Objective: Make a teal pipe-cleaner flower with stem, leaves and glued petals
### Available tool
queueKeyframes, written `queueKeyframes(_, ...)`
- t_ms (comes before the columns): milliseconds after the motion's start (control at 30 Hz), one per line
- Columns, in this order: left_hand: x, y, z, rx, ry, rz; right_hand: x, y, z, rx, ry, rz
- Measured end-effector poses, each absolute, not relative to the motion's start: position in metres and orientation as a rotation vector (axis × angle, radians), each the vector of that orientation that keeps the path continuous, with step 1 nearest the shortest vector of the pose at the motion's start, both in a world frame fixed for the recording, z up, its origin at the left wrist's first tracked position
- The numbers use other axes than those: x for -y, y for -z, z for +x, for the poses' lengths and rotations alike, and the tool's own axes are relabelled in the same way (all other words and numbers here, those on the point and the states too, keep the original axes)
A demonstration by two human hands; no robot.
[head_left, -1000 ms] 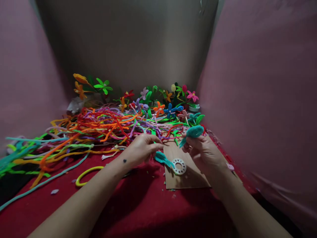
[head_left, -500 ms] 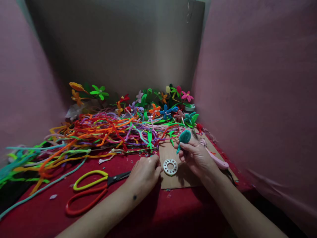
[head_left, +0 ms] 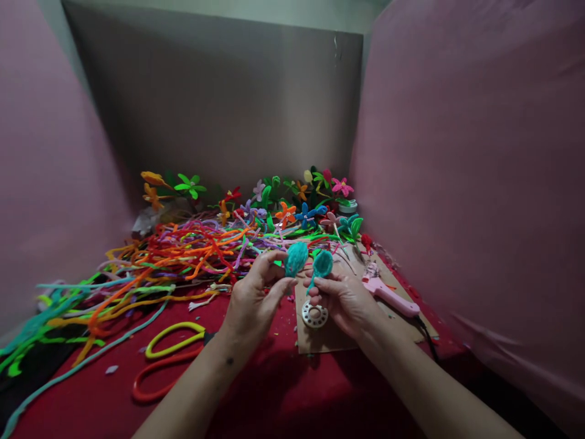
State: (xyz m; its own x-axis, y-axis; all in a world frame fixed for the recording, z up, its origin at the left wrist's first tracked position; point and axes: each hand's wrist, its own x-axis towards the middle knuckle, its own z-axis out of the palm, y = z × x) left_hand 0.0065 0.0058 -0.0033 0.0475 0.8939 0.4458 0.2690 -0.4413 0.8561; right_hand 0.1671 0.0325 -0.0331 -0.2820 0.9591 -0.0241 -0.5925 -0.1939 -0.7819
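Between the thumb and fingers of my left hand (head_left: 258, 292) is a fuzzy teal pipe-cleaner bud (head_left: 297, 258), held upright. My right hand (head_left: 347, 299) pinches a teal pipe-cleaner petal (head_left: 322, 264), a rounded cup shape with a short twisted tail. The two pieces are side by side with a narrow gap between them. Below my right hand a white ring with holes (head_left: 314, 314) lies on a sheet of cardboard (head_left: 320, 344), partly covered by my fingers. Scissors (head_left: 176, 340) with yellow and red handles lie left of my left forearm, their blades hidden behind it.
A pink glue gun (head_left: 393, 297) rests on the cardboard to the right, its cord running off the edge. A heap of coloured pipe cleaners (head_left: 183, 250) spreads over the red cloth (head_left: 256, 390). Finished pipe-cleaner flowers (head_left: 286, 213) line the back, with pink walls (head_left: 457, 152) at the sides.
My left hand has risen from the cloth beside the cardboard and now holds the teal bud. My right hand has shifted left with its petal. The view has tilted up slightly.
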Motion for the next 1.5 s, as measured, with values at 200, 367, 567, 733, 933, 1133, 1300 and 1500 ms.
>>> queueKeyframes(200, -0.011, -0.029, 0.012, -0.949, -1.567, 1.47, -0.034, 0.019, 0.154, 0.77, -1.73, -0.636)
queueKeyframes(367, -0.025, -0.043, 0.004, -0.699, -1.503, 1.392, -0.041, 0.011, 0.147, 0.76, -1.713, -0.608)
queueKeyframes(567, -0.036, -0.029, 0.002, -0.789, -1.389, 1.424, -0.052, 0.006, 0.143, 0.861, -1.667, -0.533)
queueKeyframes(733, -0.036, -0.021, 0.006, -0.83, -1.382, 1.442, -0.06, 0.005, 0.133, 0.915, -1.615, -0.519)
queueKeyframes(933, -0.042, -0.007, 0.007, -0.975, -1.503, 1.491, -0.058, 0.005, 0.123, 0.879, -1.564, -0.566)
queueKeyframes(1133, -0.041, -0.003, 0.01, -1.119, -1.521, 1.503, -0.054, 0.008, 0.12, 0.852, -1.485, -0.632)
queueKeyframes(1300, -0.041, 0.002, 0.012, -1.09, -1.528, 1.54, -0.053, 0.011, 0.119, 0.842, -1.468, -0.616)
queueKeyframes(1500, -0.043, 0.001, 0.013, -1.084, -1.531, 1.496, -0.05, 0.012, 0.117, 0.89, -1.405, -0.598)
